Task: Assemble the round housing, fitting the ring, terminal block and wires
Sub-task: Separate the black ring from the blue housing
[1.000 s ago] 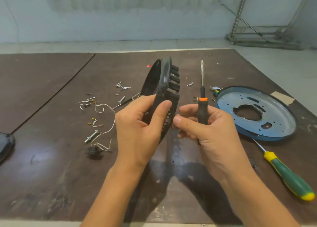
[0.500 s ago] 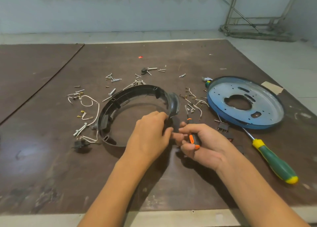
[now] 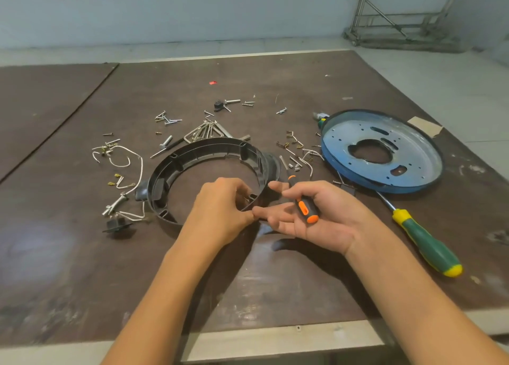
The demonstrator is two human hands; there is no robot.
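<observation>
A black plastic ring (image 3: 192, 150) lies flat on the brown table (image 3: 82, 268), ribs facing up. My left hand (image 3: 220, 213) pinches its near right edge. My right hand (image 3: 316, 221) is just right of it, palm turned up, holding a small black-and-orange screwdriver (image 3: 304, 207) across the fingers, and its fingertips reach the same part of the rim. The blue round plate (image 3: 413, 149) lies to the right. White wires (image 3: 129, 160) and a small black part (image 3: 118, 224) lie left of the ring.
Loose screws, clips and bent metal rods (image 3: 205, 130) are scattered behind and on both sides of the ring. A green-and-yellow screwdriver (image 3: 425, 242) lies right of my right hand. The table's front edge (image 3: 275, 337) is near my forearms.
The ring, held upright in the air a second ago, now lies flat on the table. Both hands came down with it, and the small screwdriver went from upright to lying in my right palm.
</observation>
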